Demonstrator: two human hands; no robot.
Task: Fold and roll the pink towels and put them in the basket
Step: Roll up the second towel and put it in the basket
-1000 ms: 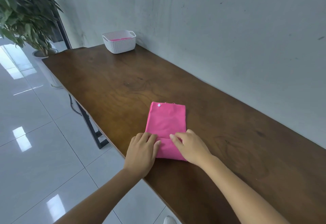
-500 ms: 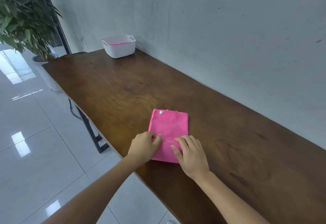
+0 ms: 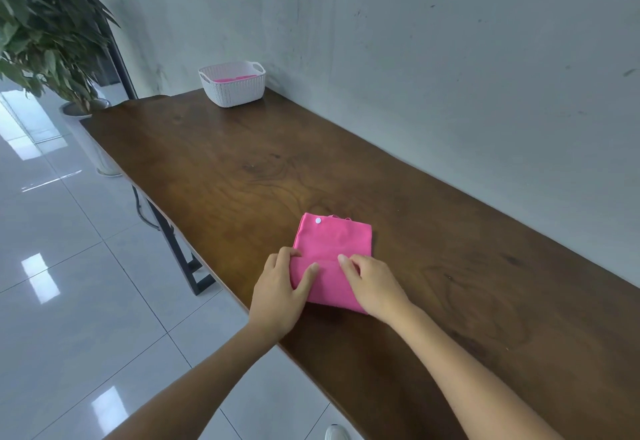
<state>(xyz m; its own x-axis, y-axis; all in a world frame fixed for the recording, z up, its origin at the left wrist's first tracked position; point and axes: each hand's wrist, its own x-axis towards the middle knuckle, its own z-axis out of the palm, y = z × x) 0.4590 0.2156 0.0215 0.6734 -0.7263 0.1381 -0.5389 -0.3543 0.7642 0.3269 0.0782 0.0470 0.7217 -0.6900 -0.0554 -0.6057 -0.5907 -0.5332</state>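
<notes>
A folded pink towel (image 3: 334, 244) with a small white snap lies flat on the dark wooden table (image 3: 242, 169), near its front edge. The towel's near end is turned over into a low roll. My left hand (image 3: 282, 289) grips the roll's left side, fingers curled over the edge and thumb on top. My right hand (image 3: 372, 285) pinches the roll's right side with bent fingers. A white woven basket (image 3: 235, 93) stands at the far end of the table by the wall, with pink cloth (image 3: 235, 78) showing inside it.
A grey wall runs along the table's right side. A potted plant (image 3: 41, 31) stands on the glossy tiled floor (image 3: 69, 266) beyond the table's far left corner. A black metal table leg (image 3: 183, 259) shows below the front edge.
The towel's near end has been turned over further, so the flat part looks shorter. Both hands have shifted forward along the towel with the roll.
</notes>
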